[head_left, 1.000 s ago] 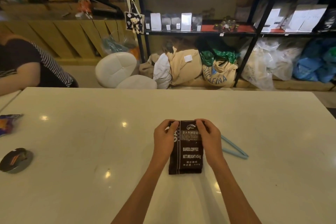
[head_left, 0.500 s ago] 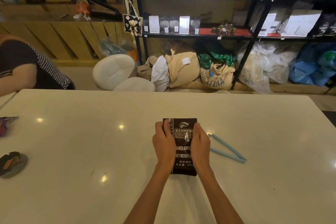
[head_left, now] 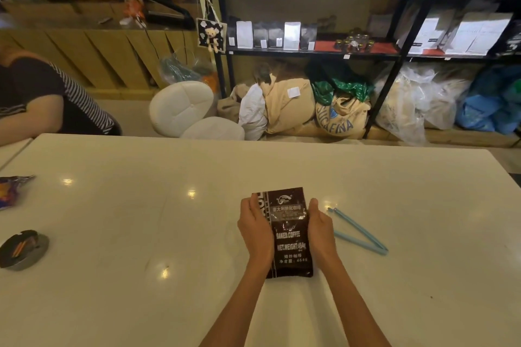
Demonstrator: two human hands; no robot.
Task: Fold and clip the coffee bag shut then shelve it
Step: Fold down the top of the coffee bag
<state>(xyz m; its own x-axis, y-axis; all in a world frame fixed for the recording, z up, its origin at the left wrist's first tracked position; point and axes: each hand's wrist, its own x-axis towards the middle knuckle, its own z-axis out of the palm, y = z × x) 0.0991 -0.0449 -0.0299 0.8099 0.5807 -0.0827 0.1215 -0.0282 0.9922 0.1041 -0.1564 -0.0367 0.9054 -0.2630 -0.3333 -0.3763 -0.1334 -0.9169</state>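
A dark brown coffee bag with white lettering lies flat on the white table, its top end pointing away from me. My left hand presses along its left edge and my right hand along its right edge, fingers stretched forward. A light blue bag clip, hinged open in a V, rests on the table just right of my right hand. Beyond the table stands a black shelf rack holding several white and dark bags.
A round dark ashtray and a colourful wrapper lie at the table's left. A person in a striped sleeve sits at far left. White stools and sacks stand between table and shelves.
My hands slid from the bag's top end down to its two sides. The bag's top now lies flat and stretched away from me.
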